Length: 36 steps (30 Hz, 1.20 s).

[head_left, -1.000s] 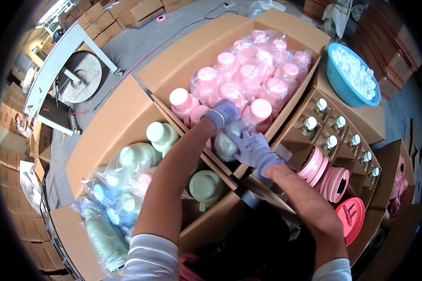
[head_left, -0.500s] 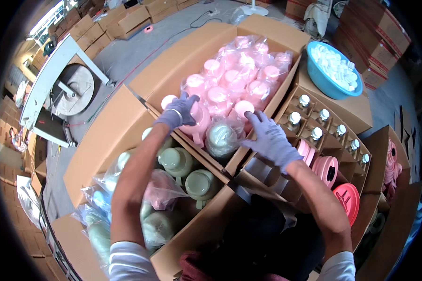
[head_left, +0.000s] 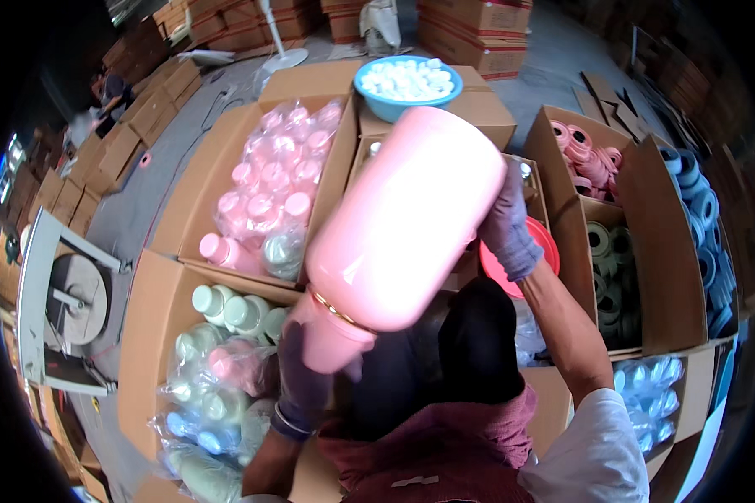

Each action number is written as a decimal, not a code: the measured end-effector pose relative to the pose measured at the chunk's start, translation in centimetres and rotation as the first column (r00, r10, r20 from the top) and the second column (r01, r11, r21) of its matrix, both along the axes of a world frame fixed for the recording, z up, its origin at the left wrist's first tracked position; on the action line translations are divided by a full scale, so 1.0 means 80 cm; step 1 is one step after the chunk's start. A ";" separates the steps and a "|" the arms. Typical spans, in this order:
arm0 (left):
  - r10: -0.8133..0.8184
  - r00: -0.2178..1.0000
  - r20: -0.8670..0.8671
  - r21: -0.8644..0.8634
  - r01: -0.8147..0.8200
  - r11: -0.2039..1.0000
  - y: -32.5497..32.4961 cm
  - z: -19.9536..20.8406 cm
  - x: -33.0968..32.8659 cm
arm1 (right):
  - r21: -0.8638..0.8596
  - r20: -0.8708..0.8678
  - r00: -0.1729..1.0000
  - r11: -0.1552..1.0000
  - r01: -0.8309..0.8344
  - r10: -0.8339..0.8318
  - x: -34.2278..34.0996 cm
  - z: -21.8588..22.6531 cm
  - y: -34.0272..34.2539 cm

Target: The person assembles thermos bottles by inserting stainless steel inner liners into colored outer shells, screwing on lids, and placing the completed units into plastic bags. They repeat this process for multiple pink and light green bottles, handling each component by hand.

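A large glossy pink thermos jug (head_left: 411, 218) hangs tilted before me in both hands. Its narrower capped end with a gold ring points down to the left, its wide base up to the right. My gloved left hand (head_left: 304, 381) is closed round the capped end. At the base's right side, my gloved right hand (head_left: 510, 230) grips the jug; its fingers are partly hidden behind the body. Behind and left of the jug, a carton (head_left: 195, 197) holds several pink jugs (head_left: 268, 180) in clear plastic and a pale green one (head_left: 283, 251).
A nearer left carton (head_left: 143, 335) holds green, pink and blue jugs. At the back, a blue basin (head_left: 407, 105) contains white caps. A round red plastic piece (head_left: 541, 251) lies beneath my right wrist. Cartons on the right (head_left: 658, 251) hold pink, green and blue parts.
The pink jug has been lifted out of the far-left carton and is now held in both hands close to me. My view has swung to the right.
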<state>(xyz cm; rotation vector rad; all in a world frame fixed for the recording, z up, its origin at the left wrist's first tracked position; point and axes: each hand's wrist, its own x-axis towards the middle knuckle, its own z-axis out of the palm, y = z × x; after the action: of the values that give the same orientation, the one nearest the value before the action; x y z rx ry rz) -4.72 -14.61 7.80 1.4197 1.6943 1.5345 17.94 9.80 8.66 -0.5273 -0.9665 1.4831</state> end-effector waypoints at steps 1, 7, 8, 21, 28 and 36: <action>-0.148 0.979 -0.140 -0.055 0.141 0.988 -0.006 -0.002 0.004 | 0.151 0.081 0.986 0.980 0.131 -0.144 0.032 0.006 -0.008; -0.303 0.944 -0.130 -0.099 0.292 0.951 0.008 -0.012 0.016 | 0.420 0.345 0.930 0.864 -0.277 0.130 0.139 0.007 -0.093; -0.253 0.949 0.190 -0.075 0.271 0.960 0.037 -0.017 0.034 | 0.319 0.282 0.888 0.838 -0.443 0.362 0.135 -0.004 -0.124; -0.581 0.814 0.000 -0.161 0.573 0.804 0.217 -0.089 0.180 | 0.368 0.909 0.206 0.930 0.004 -0.361 0.203 -0.172 -0.050; -0.324 0.936 -0.136 -0.046 0.321 0.946 0.224 -0.122 0.178 | 0.658 0.734 -0.042 0.725 -0.207 -0.678 0.120 -0.191 0.068; -0.307 0.927 0.217 -0.080 0.330 0.941 0.244 -0.099 0.185 | 0.130 0.909 -0.340 0.940 -0.314 -0.240 -0.080 -0.302 0.316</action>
<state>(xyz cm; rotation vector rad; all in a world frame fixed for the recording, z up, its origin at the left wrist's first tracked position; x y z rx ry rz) 10.06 4.88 -0.14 1.3517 1.3332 1.3275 11.57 35.04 -15.50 -1.6662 -2.6234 0.3606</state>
